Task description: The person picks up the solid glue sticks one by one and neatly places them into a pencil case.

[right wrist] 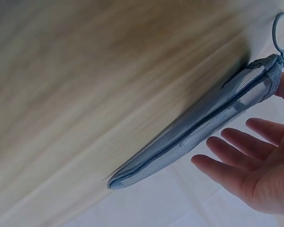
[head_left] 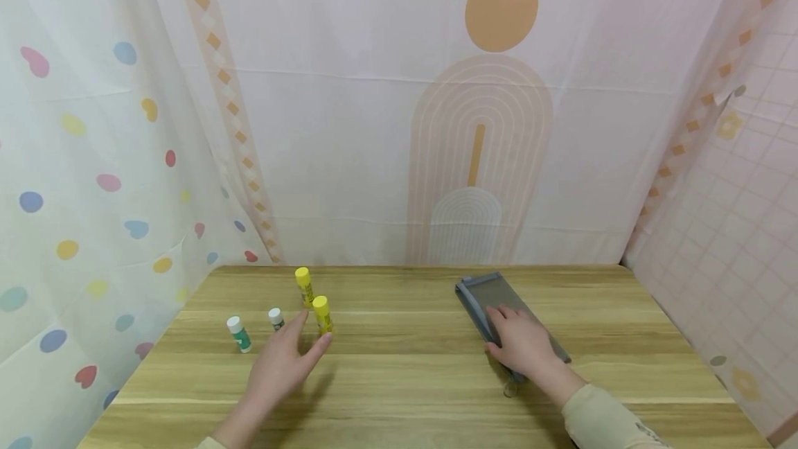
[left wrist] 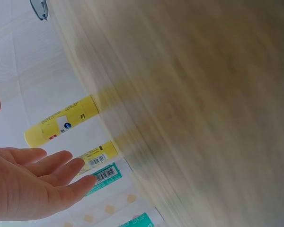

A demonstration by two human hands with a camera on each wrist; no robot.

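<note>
Two yellow glue sticks stand upright at the left of the table, a front one (head_left: 322,314) and a back one (head_left: 303,284). My left hand (head_left: 280,364) reaches in beside them, fingers spread and nothing in its palm. Its thumb and index finger lie close to the front yellow stick (left wrist: 61,122), with a gap showing in the left wrist view. Over a flat grey zippered pouch (head_left: 492,291) is my right hand (head_left: 524,343), its fingers loosely extended above the mesh top. The pouch's side (right wrist: 194,127) carries a zipper, with a ring (right wrist: 274,38) at the near end.
Two green glue sticks with white caps stand left of the yellow ones, one outermost (head_left: 238,335) and one (head_left: 276,318) partly behind my left hand. Patterned curtains (head_left: 349,158) close off the wooden table (head_left: 399,366) at the back and sides.
</note>
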